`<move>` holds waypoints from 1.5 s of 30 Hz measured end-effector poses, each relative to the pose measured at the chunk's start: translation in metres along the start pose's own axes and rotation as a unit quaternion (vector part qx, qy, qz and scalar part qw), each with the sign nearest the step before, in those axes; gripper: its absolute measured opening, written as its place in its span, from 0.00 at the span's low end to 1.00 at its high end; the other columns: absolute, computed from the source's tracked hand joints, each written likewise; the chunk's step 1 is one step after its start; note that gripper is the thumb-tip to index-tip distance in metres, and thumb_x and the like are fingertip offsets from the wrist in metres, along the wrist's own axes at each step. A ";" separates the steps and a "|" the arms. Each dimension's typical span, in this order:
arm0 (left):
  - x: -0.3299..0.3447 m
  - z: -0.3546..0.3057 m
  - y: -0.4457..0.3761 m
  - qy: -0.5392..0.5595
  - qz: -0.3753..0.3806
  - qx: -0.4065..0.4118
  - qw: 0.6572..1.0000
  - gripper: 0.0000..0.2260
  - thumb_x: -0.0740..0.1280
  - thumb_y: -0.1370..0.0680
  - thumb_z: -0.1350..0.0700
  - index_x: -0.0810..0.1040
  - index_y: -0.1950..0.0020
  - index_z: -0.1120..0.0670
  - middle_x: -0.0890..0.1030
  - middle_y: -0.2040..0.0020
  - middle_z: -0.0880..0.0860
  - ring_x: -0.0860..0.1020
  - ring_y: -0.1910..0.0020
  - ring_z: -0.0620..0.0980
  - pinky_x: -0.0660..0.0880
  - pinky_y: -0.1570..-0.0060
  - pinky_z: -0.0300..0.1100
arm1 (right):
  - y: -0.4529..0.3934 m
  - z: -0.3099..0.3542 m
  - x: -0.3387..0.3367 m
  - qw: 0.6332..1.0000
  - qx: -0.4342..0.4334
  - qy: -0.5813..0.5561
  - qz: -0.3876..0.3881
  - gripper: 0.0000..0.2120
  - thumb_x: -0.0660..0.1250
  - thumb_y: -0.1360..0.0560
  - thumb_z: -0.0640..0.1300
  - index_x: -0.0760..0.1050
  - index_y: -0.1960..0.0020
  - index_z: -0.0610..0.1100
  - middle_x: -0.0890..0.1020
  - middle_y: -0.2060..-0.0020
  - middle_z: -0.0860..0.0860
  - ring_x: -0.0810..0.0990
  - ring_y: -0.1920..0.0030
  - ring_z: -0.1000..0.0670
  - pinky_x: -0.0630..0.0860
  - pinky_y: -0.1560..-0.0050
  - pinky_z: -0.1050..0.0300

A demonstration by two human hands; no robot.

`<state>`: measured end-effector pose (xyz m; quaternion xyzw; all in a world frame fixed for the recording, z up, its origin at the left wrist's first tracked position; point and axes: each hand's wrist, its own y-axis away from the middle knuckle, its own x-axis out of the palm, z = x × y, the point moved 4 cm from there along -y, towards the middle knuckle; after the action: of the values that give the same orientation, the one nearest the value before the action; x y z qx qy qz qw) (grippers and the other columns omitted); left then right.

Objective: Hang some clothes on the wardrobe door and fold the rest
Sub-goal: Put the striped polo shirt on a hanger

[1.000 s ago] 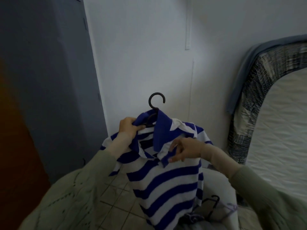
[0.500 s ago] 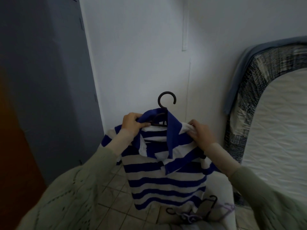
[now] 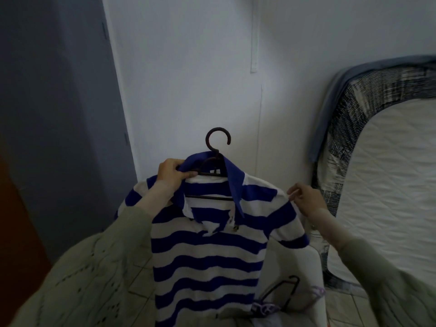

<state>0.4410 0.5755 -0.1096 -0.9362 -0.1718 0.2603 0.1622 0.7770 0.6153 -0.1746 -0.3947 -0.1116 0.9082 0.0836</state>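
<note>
My left hand (image 3: 173, 174) grips the dark hanger (image 3: 213, 166) at the collar, my right hand (image 3: 304, 199) pinches the striped polo shirt's (image 3: 207, 251) shoulder seam; overpulling risks slipping it off.

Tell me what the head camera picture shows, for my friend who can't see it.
A person holds up a blue and white striped polo shirt on a dark hanger; the left hand grips the collar and hanger, and the right hand pinches the shoulder seam. Behind are a white wall, a grey wardrobe at left and a mattress at right.
</note>
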 end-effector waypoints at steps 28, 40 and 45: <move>0.071 -0.024 0.017 -0.118 0.070 0.063 0.989 0.10 0.73 0.28 0.60 0.81 0.50 0.64 0.75 0.54 0.58 0.76 0.51 0.56 0.68 0.56 0.39 | 0.029 0.064 0.020 0.978 -0.172 -0.030 0.111 0.12 0.59 0.20 0.46 0.71 0.41 0.40 0.79 0.49 0.45 0.75 0.54 0.50 0.66 0.57 0.61; 0.115 -0.011 0.038 -0.166 0.115 -0.002 0.979 0.06 0.60 0.20 0.55 0.65 0.51 0.56 0.74 0.55 0.55 0.74 0.55 0.54 0.70 0.57 0.43 | 0.033 0.029 0.002 0.986 -0.143 0.069 0.058 0.12 0.55 0.19 0.49 0.70 0.40 0.44 0.76 0.53 0.50 0.71 0.57 0.54 0.62 0.63 0.63; 0.162 -0.027 0.054 -0.084 0.176 0.011 0.981 0.04 0.63 0.21 0.57 0.70 0.49 0.56 0.76 0.52 0.56 0.75 0.53 0.52 0.70 0.55 0.42 | 0.032 0.006 0.001 0.986 -0.132 0.071 0.073 0.13 0.55 0.19 0.49 0.69 0.39 0.43 0.77 0.52 0.49 0.71 0.57 0.53 0.61 0.58 0.62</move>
<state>0.5991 0.5878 -0.1786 -0.9246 -0.0140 0.3646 0.1092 0.7702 0.5843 -0.1800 -0.4728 -0.1954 0.8588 -0.0281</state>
